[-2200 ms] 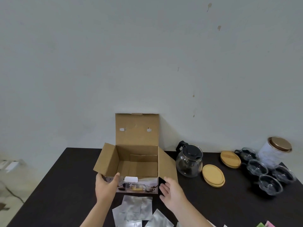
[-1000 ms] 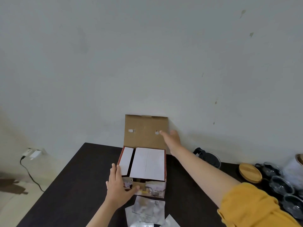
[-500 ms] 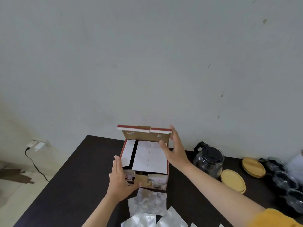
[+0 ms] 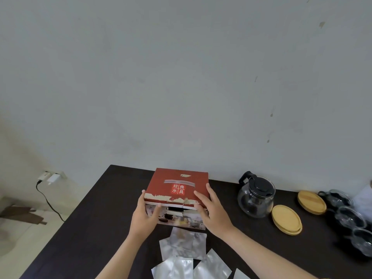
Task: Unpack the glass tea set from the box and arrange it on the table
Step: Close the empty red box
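The box [image 4: 177, 184] stands near the back of the dark table [image 4: 96, 218] with its red printed lid folded down over the top. My left hand [image 4: 144, 216] grips its front left corner. My right hand [image 4: 212, 210] lies on the lid's front right edge, fingers spread over it. To the right of the box stand a glass teapot [image 4: 255, 196] with a black lid, two round wooden coasters [image 4: 285, 219] [image 4: 311, 201] and several glass cups [image 4: 350, 217] with dark handles near the right edge.
Several silver foil pouches [image 4: 183, 246] lie on the table just in front of the box, between my forearms. A white canister [image 4: 365, 196] shows at the far right edge. A wall runs behind the table; a charger and cable [image 4: 48, 190] hang at the left.
The side flaps were folded in, then my right hand swung the tall back lid forward and down. The box now has its red lid lowered, with both hands at its front.
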The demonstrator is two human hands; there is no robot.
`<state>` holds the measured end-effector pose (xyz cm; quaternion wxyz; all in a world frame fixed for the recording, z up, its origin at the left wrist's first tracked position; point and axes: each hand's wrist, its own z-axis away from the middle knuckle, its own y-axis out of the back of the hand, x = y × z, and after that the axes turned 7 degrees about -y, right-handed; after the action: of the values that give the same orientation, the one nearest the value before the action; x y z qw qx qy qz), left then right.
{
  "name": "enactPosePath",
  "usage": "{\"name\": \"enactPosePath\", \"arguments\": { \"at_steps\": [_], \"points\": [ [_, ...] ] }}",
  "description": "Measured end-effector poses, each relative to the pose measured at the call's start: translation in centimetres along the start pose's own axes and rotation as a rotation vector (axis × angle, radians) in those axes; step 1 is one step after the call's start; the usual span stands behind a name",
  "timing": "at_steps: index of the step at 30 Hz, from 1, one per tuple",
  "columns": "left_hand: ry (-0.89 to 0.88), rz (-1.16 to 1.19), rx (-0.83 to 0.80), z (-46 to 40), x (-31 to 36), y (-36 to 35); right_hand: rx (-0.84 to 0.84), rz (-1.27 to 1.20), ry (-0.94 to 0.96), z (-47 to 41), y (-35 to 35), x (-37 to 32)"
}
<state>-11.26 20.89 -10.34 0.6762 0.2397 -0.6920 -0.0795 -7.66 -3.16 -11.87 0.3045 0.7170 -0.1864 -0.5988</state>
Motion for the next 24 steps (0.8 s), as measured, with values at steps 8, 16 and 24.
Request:
{"name": "enactPosePath", "arguments": {
  "at_steps": [8, 16, 24],
  "points": [
    [-0.008, -0.08, 0.107, -0.1, -0.5, -0.1, 0.049, 0.017, 0.019, -0.2, -0.3, 0.3],
    [-0.04, -0.123, 0.127, -0.1, 0.0, -0.1, 0.078, 0.099, 0.028, -0.3, -0.5, 0.8],
    [0.049, -0.078, 0.167, -0.6, -0.5, -0.2, 0.103, 0.152, -0.006, 0.3, -1.3, 0.6]
  ]
}}
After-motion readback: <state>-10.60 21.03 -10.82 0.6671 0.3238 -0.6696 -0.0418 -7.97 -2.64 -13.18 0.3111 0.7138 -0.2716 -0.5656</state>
